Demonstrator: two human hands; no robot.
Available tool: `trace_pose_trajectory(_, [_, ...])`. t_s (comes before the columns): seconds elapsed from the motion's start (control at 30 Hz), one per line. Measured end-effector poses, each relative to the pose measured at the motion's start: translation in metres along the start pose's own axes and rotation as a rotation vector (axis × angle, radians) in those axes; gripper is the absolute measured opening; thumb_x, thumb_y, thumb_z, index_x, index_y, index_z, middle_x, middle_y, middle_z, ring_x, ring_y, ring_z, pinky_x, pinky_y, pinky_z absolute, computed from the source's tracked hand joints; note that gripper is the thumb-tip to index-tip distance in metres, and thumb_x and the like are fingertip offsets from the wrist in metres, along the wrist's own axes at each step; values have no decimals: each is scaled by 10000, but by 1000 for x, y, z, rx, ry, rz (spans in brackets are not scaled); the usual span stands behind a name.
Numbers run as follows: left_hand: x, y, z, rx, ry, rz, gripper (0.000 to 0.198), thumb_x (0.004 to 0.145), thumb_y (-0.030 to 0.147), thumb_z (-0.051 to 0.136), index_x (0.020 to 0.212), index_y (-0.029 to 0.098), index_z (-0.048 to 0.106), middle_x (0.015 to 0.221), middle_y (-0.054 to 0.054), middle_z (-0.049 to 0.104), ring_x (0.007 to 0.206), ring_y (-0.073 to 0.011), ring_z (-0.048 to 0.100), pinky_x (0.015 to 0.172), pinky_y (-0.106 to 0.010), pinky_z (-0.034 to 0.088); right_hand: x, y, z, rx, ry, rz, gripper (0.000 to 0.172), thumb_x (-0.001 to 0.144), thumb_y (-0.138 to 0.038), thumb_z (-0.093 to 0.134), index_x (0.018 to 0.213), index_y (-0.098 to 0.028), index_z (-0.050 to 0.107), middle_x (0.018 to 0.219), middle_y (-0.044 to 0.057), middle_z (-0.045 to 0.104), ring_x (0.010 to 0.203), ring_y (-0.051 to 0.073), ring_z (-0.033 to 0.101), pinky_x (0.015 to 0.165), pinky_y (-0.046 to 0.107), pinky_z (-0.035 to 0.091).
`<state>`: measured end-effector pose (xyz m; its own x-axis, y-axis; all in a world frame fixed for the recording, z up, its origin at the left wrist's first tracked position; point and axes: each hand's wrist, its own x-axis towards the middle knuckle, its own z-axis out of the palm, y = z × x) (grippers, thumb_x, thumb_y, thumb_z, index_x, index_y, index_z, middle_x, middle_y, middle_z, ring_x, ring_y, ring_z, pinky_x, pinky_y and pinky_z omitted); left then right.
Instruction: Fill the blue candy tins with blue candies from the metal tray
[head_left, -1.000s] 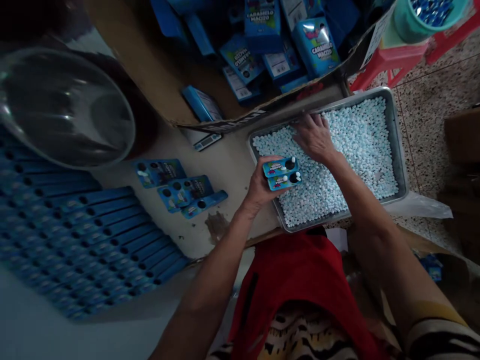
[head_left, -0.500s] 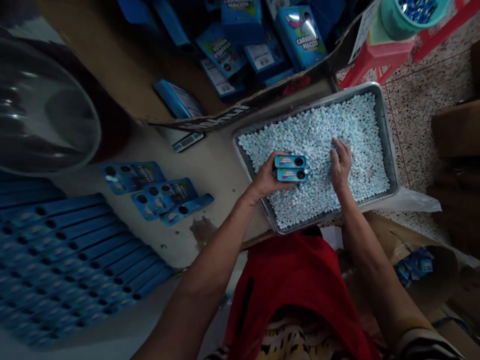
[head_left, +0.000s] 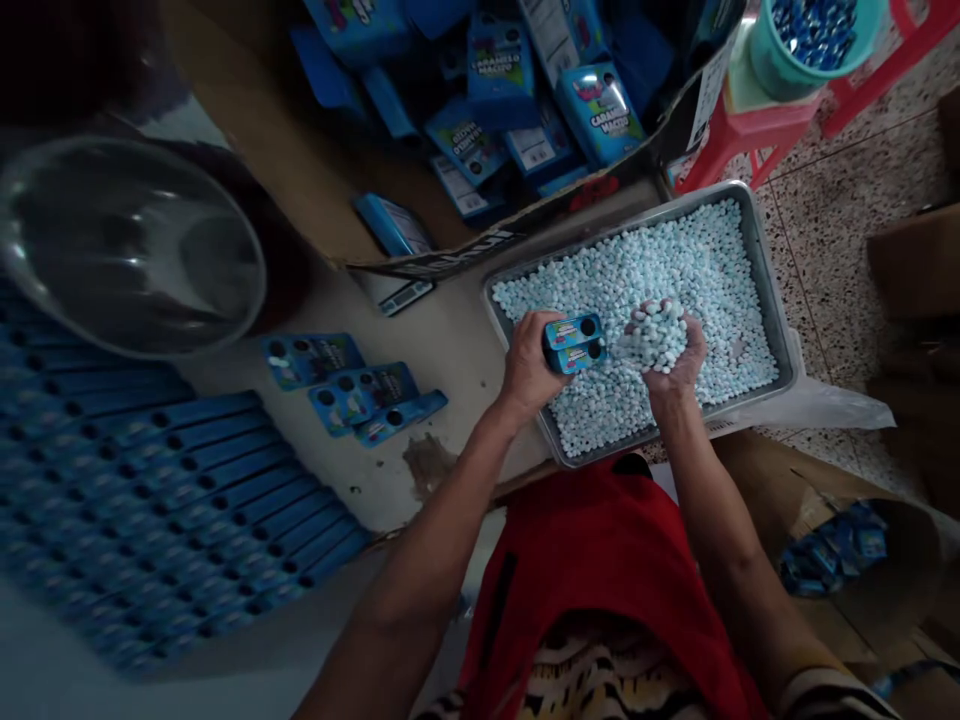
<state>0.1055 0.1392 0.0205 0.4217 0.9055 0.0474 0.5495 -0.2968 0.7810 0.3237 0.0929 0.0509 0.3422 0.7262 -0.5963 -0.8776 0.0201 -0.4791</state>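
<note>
Two small blue boxes [head_left: 574, 345], side by side with their round holes facing up, are gripped in my left hand [head_left: 529, 368] over the left part of a metal tray [head_left: 787, 350]. Small pale blue and white candies [head_left: 705, 250] fill the tray. My right hand [head_left: 681, 365] is palm up above them, cupped around a heap of candies [head_left: 656, 335], a short way right of the boxes. The heap hides part of its fingers.
A cardboard box [head_left: 277, 160] of blue packs stands behind. On the left are flat blue boxes [head_left: 315, 358], rows of blue boxes [head_left: 225, 480] and a clear bowl [head_left: 135, 250]. A teal bucket [head_left: 814, 75] sits on a pink stool [head_left: 772, 125] at the back right.
My right hand has turned palm up, moved slightly left and now holds a heap of candies. My left hand still grips the two boxes. The camera view has shifted.
</note>
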Motion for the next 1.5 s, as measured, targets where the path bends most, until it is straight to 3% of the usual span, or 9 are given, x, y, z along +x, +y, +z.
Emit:
trace_pose_trajectory(0.27, [-2, 27, 8, -68, -78, 20, 689, 659, 46, 818, 1283, 266, 627, 1234, -59, 720, 1160, -313, 706, 997, -452, 593, -36, 2, 50, -312, -241, -335, 303, 898, -560, 702, 893, -270, 789, 1041, 53, 786, 1092, 277, 746, 1186, 515, 540])
trace_pose_trajectory(0.4, [-7, 19, -2, -129, -56, 30, 647, 675, 69, 822, 1264, 265, 639, 1207, -53, 731, 1133, -316, 720, 1002, -462, 593, -46, 2, 56, -487, -292, -415, 425, 953, -667, 632, 874, -281, 792, 1015, 74, 792, 1103, 314, 746, 1191, 552, 528])
trace_pose_trajectory(0.57, [-2, 5, 17, -249, -23, -8, 719, 653, 154, 909, 1299, 259, 613, 1251, -45, 745, 1131, -307, 743, 974, -429, 614, -51, 3, 59, -567, -370, -395, 524, 1028, -745, 518, 972, -318, 817, 1096, 62, 824, 1251, 320, 763, 1263, 590, 491])
trace_pose_trajectory(0.67, [0, -1, 26, -343, -12, -48, 760, 682, 239, 967, 1340, 275, 588, 1275, -46, 752, 1088, -272, 764, 946, -406, 629, -43, -5, 33, -589, -331, -415, 606, 1054, -785, 450, 1093, -317, 832, 1227, 70, 822, 1382, 319, 723, 1331, 616, 415])
trace_pose_trajectory(0.9, [-5, -20, 4, -346, 21, -72, 760, 715, 345, 1003, 1353, 277, 595, 1301, -71, 756, 1139, -286, 762, 1005, -456, 639, -36, 11, -91, -1214, 303, -559, 482, 1005, -658, 651, 1252, -263, 772, 1455, 152, 690, 1470, 345, 574, 1340, 686, 327])
trace_pose_trajectory(1.03, [-7, -28, -8, -218, 59, -42, 705, 715, 172, 923, 1345, 277, 623, 1313, -71, 738, 1226, -313, 731, 1082, -489, 609, -22, 57, -92, -1391, 320, -645, 751, 849, -671, 833, 1440, -231, 688, 1617, 222, 542, 1602, 426, 424, 1362, 757, 217])
trace_pose_trajectory(1.23, [-14, -37, -19, -235, 62, -79, 765, 716, 258, 976, 1369, 309, 581, 1272, -32, 731, 1125, -272, 742, 988, -427, 627, 32, 69, -56, -982, 343, -541, 623, 688, -421, 917, 1254, -269, 705, 1415, 117, 665, 1491, 345, 542, 1339, 635, 384])
trace_pose_trajectory(1.37, [-21, -41, -19, -319, 49, -112, 805, 710, 404, 1022, 1363, 297, 564, 1252, -32, 734, 1071, -252, 752, 936, -399, 629, 37, 52, -35, -489, 252, -210, 479, 746, -566, 845, 1103, -285, 696, 1191, 46, 746, 1155, 274, 724, 1043, 497, 637])
trace_pose_trajectory(1.5, [-22, -37, -16, -306, 4, -112, 789, 718, 413, 1018, 1358, 295, 572, 1221, -39, 753, 1039, -256, 768, 896, -388, 631, 8, 35, 4, -256, -7, -50, 550, 868, -826, 679, 949, -282, 697, 1050, 65, 747, 1046, 277, 748, 977, 497, 655])
